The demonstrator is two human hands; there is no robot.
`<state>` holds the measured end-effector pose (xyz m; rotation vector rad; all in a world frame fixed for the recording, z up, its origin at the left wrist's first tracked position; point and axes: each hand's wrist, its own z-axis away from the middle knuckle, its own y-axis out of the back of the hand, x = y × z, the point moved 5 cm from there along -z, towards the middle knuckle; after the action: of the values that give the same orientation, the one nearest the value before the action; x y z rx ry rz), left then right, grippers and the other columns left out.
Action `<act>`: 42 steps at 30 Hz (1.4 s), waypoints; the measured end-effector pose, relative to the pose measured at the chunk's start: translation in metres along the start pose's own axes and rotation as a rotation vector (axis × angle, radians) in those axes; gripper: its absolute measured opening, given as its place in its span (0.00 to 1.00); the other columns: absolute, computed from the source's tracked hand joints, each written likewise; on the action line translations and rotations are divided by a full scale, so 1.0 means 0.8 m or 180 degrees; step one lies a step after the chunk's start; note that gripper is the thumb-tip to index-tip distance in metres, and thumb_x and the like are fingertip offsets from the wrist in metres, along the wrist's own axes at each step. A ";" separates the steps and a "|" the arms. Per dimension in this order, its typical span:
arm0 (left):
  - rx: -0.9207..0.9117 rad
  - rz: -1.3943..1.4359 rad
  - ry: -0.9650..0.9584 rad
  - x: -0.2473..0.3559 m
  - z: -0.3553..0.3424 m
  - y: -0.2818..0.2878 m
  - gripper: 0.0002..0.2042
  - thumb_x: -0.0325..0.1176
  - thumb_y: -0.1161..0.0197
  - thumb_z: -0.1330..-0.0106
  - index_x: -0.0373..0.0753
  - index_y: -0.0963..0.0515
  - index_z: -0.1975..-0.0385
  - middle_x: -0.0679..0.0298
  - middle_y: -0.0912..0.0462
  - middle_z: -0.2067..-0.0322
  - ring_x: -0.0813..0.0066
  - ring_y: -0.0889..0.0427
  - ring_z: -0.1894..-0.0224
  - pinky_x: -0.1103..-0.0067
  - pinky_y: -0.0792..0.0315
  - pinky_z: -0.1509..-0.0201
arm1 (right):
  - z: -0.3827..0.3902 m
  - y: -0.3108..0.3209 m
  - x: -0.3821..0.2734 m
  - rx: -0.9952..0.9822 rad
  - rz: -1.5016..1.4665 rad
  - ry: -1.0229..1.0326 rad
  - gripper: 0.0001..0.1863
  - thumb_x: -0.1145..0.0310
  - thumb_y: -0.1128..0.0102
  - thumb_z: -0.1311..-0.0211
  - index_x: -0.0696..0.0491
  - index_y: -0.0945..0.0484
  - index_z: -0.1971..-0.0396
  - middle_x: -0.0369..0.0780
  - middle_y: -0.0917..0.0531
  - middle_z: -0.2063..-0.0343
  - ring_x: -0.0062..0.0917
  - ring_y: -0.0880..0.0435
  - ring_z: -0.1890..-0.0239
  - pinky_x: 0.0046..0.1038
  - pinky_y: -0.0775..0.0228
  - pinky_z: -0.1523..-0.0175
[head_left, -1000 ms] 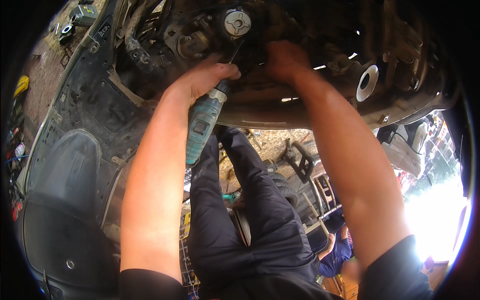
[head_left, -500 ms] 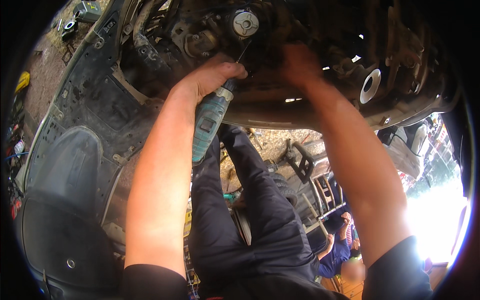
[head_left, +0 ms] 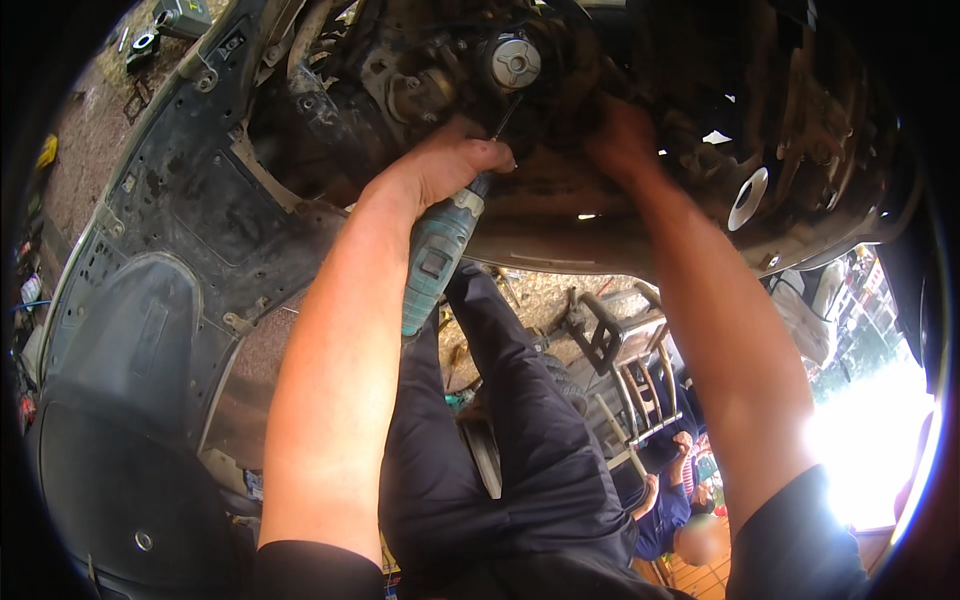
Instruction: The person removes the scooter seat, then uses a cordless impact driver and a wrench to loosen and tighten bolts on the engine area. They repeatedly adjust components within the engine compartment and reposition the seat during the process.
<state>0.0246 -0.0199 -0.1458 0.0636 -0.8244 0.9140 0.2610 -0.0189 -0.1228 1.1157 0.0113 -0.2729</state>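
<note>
My left hand [head_left: 455, 168] is closed around the front of a teal power drill [head_left: 440, 262], close to its chuck. The drill tilts up to the right, and a long thin bit [head_left: 508, 117] runs from it into the dark underside of a vehicle. Just beyond the bit's tip sits a round silver pulley [head_left: 515, 63] with a cross-shaped face. To the right, my right hand [head_left: 622, 140] reaches up among the dark parts. Its fingers are lost in shadow, so what they touch is hidden.
A large black plastic panel [head_left: 150, 350] spans the left side. Below the vehicle's edge stand a metal-framed stool [head_left: 640, 350] and a tyre [head_left: 562, 385]. Another person [head_left: 665, 520] is at the lower right. A grey metal part [head_left: 183, 15] lies on the ground at the upper left.
The whole view has shifted slightly, with the pulley and drill now lower and farther right. My right hand is less blurred. My left hand keeps its hold on the drill.
</note>
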 end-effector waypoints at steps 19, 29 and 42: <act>0.0193 0.0214 -0.0009 -0.010 0.000 0.002 0.34 0.44 0.30 0.49 0.30 0.27 0.43 0.48 0.19 0.51 0.60 0.21 0.48 0.71 0.28 0.44 | 0.000 0.003 -0.020 -0.0589 0.0969 -0.0153 0.13 0.66 0.41 0.43 0.53 0.14 0.60 0.52 0.14 0.60 0.47 0.14 0.53 0.45 0.20 0.51; 0.0276 0.1416 -0.0210 0.019 0.115 -0.006 0.32 0.38 0.36 0.45 0.35 0.30 0.39 0.58 0.19 0.70 0.74 0.21 0.75 0.77 0.25 0.72 | 0.034 0.021 -0.021 -0.0580 0.0071 -0.0390 0.19 0.59 0.41 0.43 0.57 0.15 0.59 0.55 0.15 0.59 0.49 0.16 0.52 0.44 0.23 0.46; 0.0509 0.2050 -0.0101 -0.016 0.160 -0.035 0.39 0.42 0.33 0.51 0.29 0.33 0.37 0.56 0.19 0.69 0.71 0.20 0.73 0.75 0.23 0.67 | 0.023 0.023 0.004 0.0498 -0.0606 -0.0636 0.18 0.73 0.41 0.53 0.59 0.17 0.59 0.56 0.16 0.57 0.51 0.18 0.49 0.41 0.25 0.42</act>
<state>-0.0368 -0.0949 -0.0566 -0.0535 -0.8113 1.5887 0.2661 -0.0286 -0.0990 1.2404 -0.0830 -0.5624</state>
